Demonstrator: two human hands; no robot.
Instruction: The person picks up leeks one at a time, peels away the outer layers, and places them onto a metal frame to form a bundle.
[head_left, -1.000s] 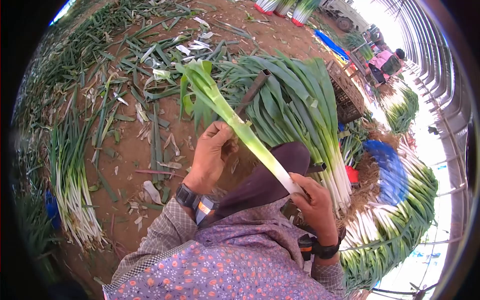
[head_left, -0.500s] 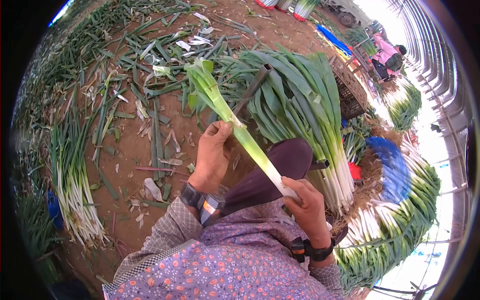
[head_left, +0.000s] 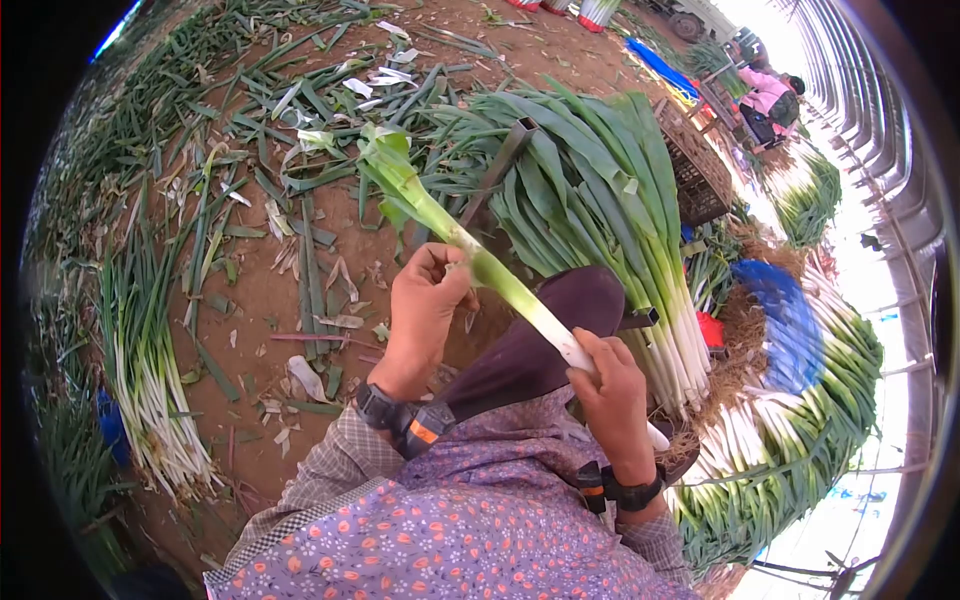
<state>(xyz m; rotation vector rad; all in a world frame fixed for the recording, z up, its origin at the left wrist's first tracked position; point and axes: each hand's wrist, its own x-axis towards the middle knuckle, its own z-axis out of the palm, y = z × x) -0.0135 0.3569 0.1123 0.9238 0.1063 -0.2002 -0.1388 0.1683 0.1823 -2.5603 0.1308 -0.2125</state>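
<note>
A single leek (head_left: 520, 298) slants across my lap, its trimmed green top up and to the left and its white end down to the right. My right hand (head_left: 612, 395) is wrapped round the white shank near the root end. My left hand (head_left: 420, 310) pinches at the side of the stalk, just below a rough joint where the leaves begin; a slight blur hides exactly what the fingertips grip. Beyond my knee (head_left: 585, 305), a large bundle of leeks (head_left: 610, 220) leans against metal bars (head_left: 500, 170).
Cut leaves (head_left: 320, 110) litter the soil. Thin leeks (head_left: 150, 370) lie at the left. Stacked leeks (head_left: 790, 450), blue sheeting (head_left: 778, 325) and a brown crate (head_left: 692, 165) stand at the right. A person in pink (head_left: 770, 100) is farther back.
My left hand has shifted slightly right and rolled against the stalk, its fingers tighter together. The leek has tilted a little, its green top lower and further left. My right hand keeps its hold.
</note>
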